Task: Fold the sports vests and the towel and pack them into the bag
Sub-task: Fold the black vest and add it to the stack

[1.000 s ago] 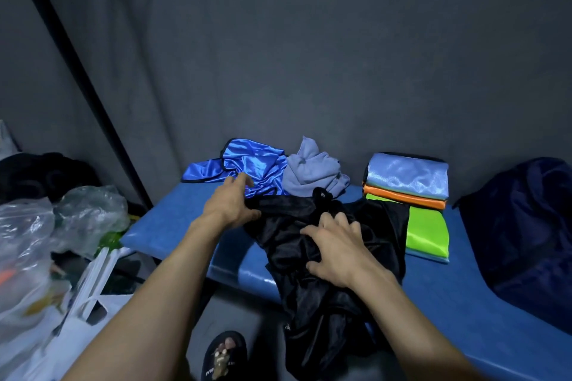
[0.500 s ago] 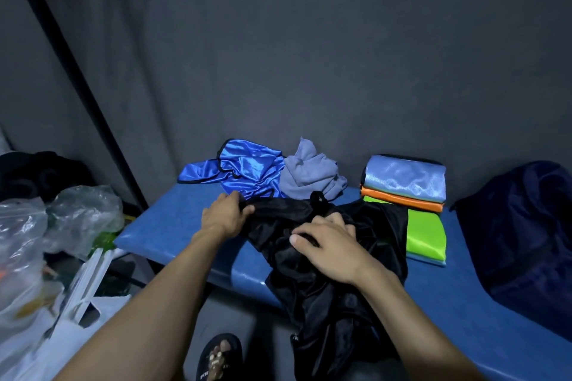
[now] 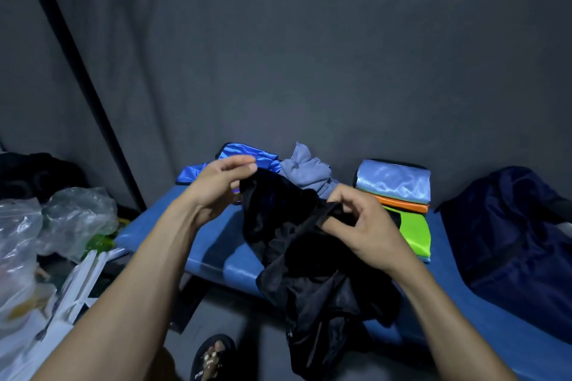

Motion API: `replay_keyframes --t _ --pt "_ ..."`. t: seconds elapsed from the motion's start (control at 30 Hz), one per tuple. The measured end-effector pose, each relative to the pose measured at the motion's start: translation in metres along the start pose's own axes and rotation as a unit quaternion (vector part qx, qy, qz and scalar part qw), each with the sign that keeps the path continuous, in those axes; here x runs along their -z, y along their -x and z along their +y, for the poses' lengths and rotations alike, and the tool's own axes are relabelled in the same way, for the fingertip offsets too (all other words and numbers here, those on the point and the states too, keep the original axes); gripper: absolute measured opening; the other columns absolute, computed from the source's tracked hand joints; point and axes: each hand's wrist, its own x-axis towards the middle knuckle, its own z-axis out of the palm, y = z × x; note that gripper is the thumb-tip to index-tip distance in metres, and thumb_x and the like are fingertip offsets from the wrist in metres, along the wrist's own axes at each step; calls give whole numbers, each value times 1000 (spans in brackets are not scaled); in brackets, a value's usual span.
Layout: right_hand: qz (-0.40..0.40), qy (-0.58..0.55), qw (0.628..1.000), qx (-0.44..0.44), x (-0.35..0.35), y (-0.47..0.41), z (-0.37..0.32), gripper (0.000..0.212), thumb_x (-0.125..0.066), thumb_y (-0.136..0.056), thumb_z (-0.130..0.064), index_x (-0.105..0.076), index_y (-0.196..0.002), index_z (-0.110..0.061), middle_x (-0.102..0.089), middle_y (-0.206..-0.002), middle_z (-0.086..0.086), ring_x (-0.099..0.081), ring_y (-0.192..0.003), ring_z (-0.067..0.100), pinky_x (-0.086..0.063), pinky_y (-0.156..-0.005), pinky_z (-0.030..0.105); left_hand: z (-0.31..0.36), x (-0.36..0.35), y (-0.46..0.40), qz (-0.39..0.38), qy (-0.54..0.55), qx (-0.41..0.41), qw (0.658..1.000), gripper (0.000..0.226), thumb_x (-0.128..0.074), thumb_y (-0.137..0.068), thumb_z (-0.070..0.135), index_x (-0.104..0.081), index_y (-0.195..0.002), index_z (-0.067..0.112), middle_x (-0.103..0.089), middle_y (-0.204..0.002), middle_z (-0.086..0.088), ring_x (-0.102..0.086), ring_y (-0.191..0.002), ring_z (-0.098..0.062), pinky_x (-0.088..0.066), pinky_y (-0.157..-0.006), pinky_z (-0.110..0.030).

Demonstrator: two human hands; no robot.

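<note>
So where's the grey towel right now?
In the head view the grey towel lies crumpled at the back of the blue bench, between the shiny blue vest and the folded stack.

The only lettering in view is a short white mark on the black sandal (image 3: 213, 359) at the bottom edge of the head view, printed on its strap near the toes (it stands upside down to the camera and is too small and blurred to make out). No other text, label or number can be read.
</note>
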Motion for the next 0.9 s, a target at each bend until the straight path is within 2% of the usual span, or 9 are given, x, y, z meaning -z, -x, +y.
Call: replay_keyframes --t 0.07,0.17,0.23,0.33,0.43,0.53,0.7,0.8,0.9 --pt "-3 -57 998 -4 9 5 -14 24 -75 -89 -3 -53 -79 -8 -54 -66 -9 -48 -62 2 -39 -61 19 23 -10 24 -64 63 -56 994 24 -80 -72 15 -75 -95 19 -70 -86 -2 -66 -73 -13 -55 -72 -26" --pt "-5 -111 994 3 19 12 -31 11 -73 -92 -8 -62 -88 -9 -61 -72 -12 -53 -66 1 -42 -66 15 40 -20 58 -173 109 -92 974 40 -97 -56 23 -79 -92 22 -73 -89 -1 -71 -77 -12 -59 -77 -25" --pt "1 -130 991 11 26 15 -47 9 -70 -91 -15 -64 -89 -9 -61 -72 -14 -53 -67 0 -42 -67 14 48 -27 75 -201 120 -101 967 47 -101 -50 32 -80 -91 22 -74 -86 1 -71 -74 -11 -59 -75 -24" --pt "-3 -132 991 21 43 13 -83 9 -71 -91 -13 -65 -88 -7 -64 -72 -12 -56 -67 0 -44 -66 12 74 -42 93 -204 118 -116 965 38 -96 -57 34 -80 -90 23 -73 -81 5 -69 -69 -7 -58 -70 -22" --pt "26 -136 989 49 64 6 -137 5 -71 -89 -14 -67 -86 -13 -65 -72 -6 -57 -66 4 -46 -64 15 120 -58 110 -176 69 -152 970 14 -78 -72 23 -81 -86 22 -72 -77 6 -68 -66 -5 -58 -69 -21" --pt "63 -193 977 72 84 -3 -198 7 -67 -85 -19 -65 -86 -13 -67 -72 -7 -59 -63 3 -48 -62 15 172 -74 127 -149 -25 -228 962 13 -66 -85 12 -76 -91 18 -73 -79 8 -67 -68 -3 -56 -69 -18" --pt "-58 -173 981 57 95 -8 -263 10 -59 -91 -10 -68 -94 -12 -70 -79 -2 -65 -68 7 -52 -65 18 218 -95 143 -187 -233 -269 916 11 -67 -94 7 -74 -100 13 -71 -88 -4 -60 -80 -14 -45 -66 -22" --pt "-65 -117 990 49 91 -3 -279 17 -54 -96 0 -68 -95 -9 -71 -83 2 -65 -71 9 -53 -68 18 220 -98 149 -213 -253 -262 906 22 -65 -96 4 -78 -89 20 -67 -88 -6 -58 -79 -12 -45 -67 -23" --pt "-74 -142 986 45 90 10 -289 11 -57 -95 -8 -67 -95 -11 -70 -80 3 -65 -67 9 -53 -64 18 212 -100 161 -251 -260 -254 897 38 -56 -97 -7 -77 -81 20 -71 -82 -1 -63 -75 -8 -51 -71 -20"
